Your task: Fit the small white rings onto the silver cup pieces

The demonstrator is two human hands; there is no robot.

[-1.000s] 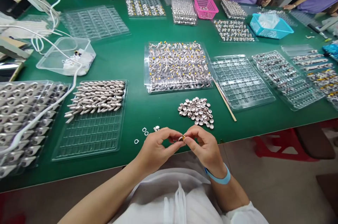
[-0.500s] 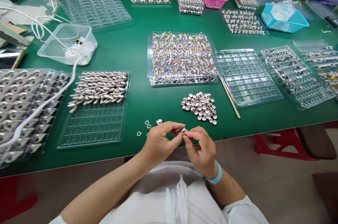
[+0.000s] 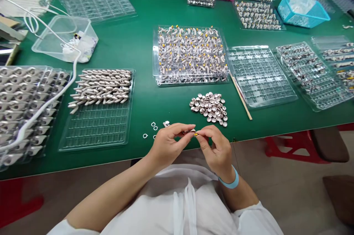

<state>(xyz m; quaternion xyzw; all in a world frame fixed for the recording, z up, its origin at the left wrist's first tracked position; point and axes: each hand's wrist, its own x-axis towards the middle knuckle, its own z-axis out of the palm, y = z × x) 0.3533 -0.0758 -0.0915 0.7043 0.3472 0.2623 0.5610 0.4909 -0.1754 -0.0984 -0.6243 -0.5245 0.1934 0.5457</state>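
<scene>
Just over the front edge of the table, my left hand (image 3: 169, 145) pinches a small pale and dark part (image 3: 193, 131) between thumb and fingers. Opposite it, my right hand (image 3: 217, 149) grips the same part's yellow end (image 3: 196, 134) with thumb and forefinger. My fingers cover most of the part, so its full shape is hidden. Beyond my hands lies a loose pile of small round metallic caps (image 3: 210, 107). Several white rings (image 3: 145, 136) are scattered left of my left hand, near a small metallic piece (image 3: 166, 124).
A clear tray of curved pieces with yellow tips (image 3: 190, 54) sits mid-table. To its right are an empty-celled tray (image 3: 262, 76) and a thin stick (image 3: 242, 96). At left stand a half-filled tray (image 3: 96, 128), a plastic tub (image 3: 59, 50) and a white cable (image 3: 49, 107).
My right hand has shifted slightly right, and more of the yellow end shows between my hands. The whole view has tipped down a little, so the table sits higher.
</scene>
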